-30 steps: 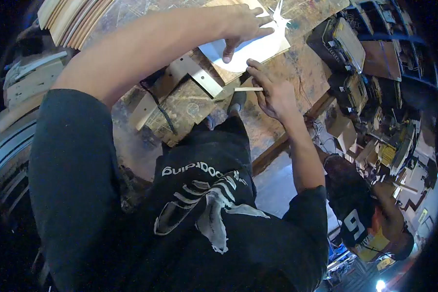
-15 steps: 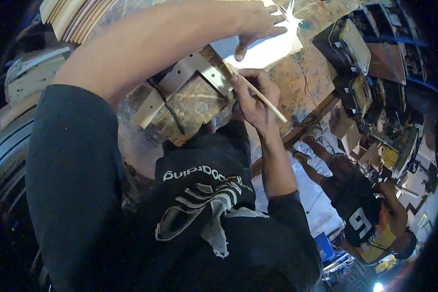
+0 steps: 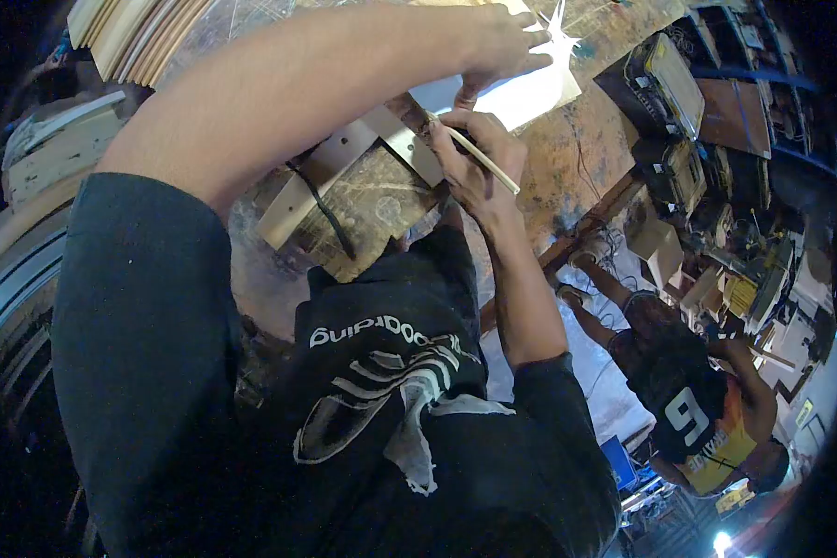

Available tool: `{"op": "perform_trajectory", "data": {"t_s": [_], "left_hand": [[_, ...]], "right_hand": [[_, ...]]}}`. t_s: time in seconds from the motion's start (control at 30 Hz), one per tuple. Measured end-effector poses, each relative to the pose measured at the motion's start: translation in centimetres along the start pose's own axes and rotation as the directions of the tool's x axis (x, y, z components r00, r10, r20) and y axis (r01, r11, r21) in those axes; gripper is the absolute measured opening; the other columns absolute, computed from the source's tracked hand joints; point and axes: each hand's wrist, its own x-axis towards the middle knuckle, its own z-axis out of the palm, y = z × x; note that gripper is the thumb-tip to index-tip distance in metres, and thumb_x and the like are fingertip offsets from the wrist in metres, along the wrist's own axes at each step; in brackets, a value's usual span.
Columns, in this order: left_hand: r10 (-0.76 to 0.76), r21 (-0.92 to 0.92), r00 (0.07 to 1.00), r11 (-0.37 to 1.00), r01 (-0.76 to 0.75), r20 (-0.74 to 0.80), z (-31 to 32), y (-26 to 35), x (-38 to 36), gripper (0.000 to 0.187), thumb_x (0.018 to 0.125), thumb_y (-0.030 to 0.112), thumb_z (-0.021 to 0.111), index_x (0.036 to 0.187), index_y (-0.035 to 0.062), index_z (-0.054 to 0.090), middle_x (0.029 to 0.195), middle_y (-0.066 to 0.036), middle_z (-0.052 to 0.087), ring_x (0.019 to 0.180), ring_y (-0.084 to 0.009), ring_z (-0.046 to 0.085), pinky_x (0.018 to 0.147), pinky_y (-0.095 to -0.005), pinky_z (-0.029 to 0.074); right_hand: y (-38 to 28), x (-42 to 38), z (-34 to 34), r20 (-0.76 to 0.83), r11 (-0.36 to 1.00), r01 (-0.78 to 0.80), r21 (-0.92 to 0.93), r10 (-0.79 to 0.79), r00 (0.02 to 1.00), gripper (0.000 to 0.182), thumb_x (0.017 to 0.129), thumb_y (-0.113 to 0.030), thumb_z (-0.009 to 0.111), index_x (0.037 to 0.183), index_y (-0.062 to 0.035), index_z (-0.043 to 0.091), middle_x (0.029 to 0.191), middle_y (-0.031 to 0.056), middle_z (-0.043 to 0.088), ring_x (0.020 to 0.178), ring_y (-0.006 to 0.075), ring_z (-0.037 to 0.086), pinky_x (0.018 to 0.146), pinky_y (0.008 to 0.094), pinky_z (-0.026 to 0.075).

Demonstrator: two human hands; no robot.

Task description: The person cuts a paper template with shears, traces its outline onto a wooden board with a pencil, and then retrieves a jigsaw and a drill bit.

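Note:
My left hand [image 3: 507, 45] lies over a brightly lit pale sheet or panel [image 3: 541, 91] on the workbench, fingers stretched out and spread. Just below it, my right hand [image 3: 479, 158] pinches a slim light-wood pencil [image 3: 486, 160] in a writing grip. The pencil's tip is hidden by my fingers near the panel's lower left edge. Left of my right hand is an angled pale wooden piece with dark holes [image 3: 293, 203], partly covered by my left forearm. A black cord [image 3: 321, 206] hangs across that piece.
The worn bench top [image 3: 567, 149] extends right of the panel. Curved wooden strips [image 3: 144, 42] are stacked at upper left. Dark cases [image 3: 656, 88] stand at upper right. A co-worker [image 3: 693, 400] in a number 9 shirt is at lower right, among wood scraps and tools.
My right hand has shifted slightly up and left with the pencil, whose back end now sits higher and closer to the hand. My left hand stays spread on the panel.

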Motion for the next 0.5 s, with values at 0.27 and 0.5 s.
{"op": "perform_trajectory", "data": {"t_s": [0.27, 0.5], "left_hand": [[0.007, 0.025, 0.999, 1.0, -0.006, -0.041, 0.26, -0.07, 0.14, 0.15, 0.034, 0.051, 0.102, 0.161, 0.0131, 0.032, 0.164, -0.015, 0.034, 0.141, -0.0375, 0.046, 0.104, -0.0454, 0.055], [-0.002, 0.017, 1.0, 1.0, 0.003, -0.008, -0.03, 0.09, 0.13, 0.149, 0.034, 0.05, 0.102, 0.161, 0.0128, 0.034, 0.165, -0.015, 0.033, 0.141, -0.0351, 0.048, 0.102, -0.0439, 0.056]], "right_hand": [[0.28, 0.22, 0.42, -0.013, 1.0, 0.029, -0.005, -0.029, 1.0, 0.016, 0.088, -0.016, 0.077, 0.095, -0.0018, 0.078, 0.08, 0.0152, 0.073, 0.071, 0.0222, 0.071, 0.066, 0.0324, 0.056], [0.2, 0.36, 0.34, -0.038, 1.0, 0.024, 0.014, -0.023, 0.999, 0.015, 0.088, -0.016, 0.077, 0.093, -0.0015, 0.077, 0.079, 0.0146, 0.073, 0.072, 0.023, 0.071, 0.067, 0.0333, 0.056]]}}
